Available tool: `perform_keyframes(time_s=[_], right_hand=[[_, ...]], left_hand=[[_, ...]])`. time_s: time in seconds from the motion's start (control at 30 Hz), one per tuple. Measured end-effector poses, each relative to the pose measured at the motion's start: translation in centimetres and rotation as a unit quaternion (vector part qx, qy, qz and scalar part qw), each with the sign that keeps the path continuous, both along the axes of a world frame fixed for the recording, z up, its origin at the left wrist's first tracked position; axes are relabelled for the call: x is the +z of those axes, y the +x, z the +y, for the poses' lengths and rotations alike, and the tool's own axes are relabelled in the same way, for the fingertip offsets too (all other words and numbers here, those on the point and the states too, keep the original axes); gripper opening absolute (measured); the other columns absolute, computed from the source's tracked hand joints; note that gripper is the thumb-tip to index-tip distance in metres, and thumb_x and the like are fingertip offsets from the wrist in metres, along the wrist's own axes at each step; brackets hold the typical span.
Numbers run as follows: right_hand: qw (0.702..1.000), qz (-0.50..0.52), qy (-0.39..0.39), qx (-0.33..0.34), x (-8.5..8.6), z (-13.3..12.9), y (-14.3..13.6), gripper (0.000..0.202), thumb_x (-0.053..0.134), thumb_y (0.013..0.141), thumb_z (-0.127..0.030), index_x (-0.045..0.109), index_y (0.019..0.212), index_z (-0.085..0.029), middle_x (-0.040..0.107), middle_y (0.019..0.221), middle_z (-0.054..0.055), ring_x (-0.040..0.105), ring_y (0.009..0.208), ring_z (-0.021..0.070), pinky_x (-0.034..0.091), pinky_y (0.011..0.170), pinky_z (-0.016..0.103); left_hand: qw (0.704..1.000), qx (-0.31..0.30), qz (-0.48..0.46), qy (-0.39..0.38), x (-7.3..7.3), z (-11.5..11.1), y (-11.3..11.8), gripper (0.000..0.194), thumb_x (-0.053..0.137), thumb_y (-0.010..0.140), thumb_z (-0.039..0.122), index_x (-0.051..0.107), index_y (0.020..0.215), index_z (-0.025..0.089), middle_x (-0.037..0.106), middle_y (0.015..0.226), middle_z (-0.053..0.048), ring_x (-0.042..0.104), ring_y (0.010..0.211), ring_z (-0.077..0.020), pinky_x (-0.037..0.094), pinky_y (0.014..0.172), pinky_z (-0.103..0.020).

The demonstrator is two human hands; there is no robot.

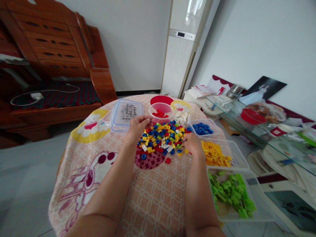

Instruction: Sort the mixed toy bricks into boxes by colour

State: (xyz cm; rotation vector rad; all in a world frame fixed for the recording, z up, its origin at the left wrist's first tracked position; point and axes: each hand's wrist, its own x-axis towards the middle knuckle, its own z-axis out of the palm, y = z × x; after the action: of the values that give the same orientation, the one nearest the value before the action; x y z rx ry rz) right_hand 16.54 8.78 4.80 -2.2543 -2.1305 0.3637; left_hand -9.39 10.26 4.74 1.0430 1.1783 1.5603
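A mixed heap of toy building bricks (160,136) in several colours lies mid-table. At its left edge is my left hand (138,125), thumb and fingers drawn together beside the round tub (161,106) of red bricks (160,113). Any piece between those fingertips is too small to make out. My right hand (194,144) reaches into the heap's right side with its fingers curled in a pinch; what they grip is unclear. A loose red brick (168,160) lies in front of the heap. Behind it is a pile of white bricks (182,117).
Clear boxes along the right hold blue bricks (202,129), yellow bricks (214,154) and green bricks (232,194). A blue-rimmed lid (127,113) lies at the back left, a red lid (161,99) behind the tub. A cluttered glass shelf (266,144) stands at right.
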Motion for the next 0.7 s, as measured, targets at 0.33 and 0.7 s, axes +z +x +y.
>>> perform_keyframes(time_s=[0.33, 0.7], right_hand=[[1.000, 0.011, 0.018, -0.015, 0.3, -0.3, 0.1, 0.018, 0.067, 0.085, -0.017, 0.082, 0.094, -0.019, 0.081, 0.097, 0.011, 0.074, 0.098, 0.0238, 0.047, 0.076, 0.027], [0.951, 0.192, 0.225, -0.092, -0.3, 0.7, 1.6, 0.037, 0.052, 0.087, -0.021, 0.083, 0.106, -0.016, 0.081, 0.089, 0.011, 0.075, 0.087, 0.0239, 0.054, 0.080, 0.029]], left_hand=[[1.000, -0.006, -0.004, -0.001, 0.0, 0.0, -0.1, 0.029, 0.079, 0.064, 0.035, 0.078, 0.084, 0.013, 0.077, 0.079, -0.006, 0.067, 0.063, -0.0135, 0.057, 0.062, -0.024], [1.000, -0.005, 0.000, -0.001, -0.2, 0.1, -0.1, 0.028, 0.080, 0.065, 0.034, 0.078, 0.084, 0.013, 0.077, 0.079, -0.006, 0.067, 0.063, -0.0132, 0.057, 0.063, -0.025]])
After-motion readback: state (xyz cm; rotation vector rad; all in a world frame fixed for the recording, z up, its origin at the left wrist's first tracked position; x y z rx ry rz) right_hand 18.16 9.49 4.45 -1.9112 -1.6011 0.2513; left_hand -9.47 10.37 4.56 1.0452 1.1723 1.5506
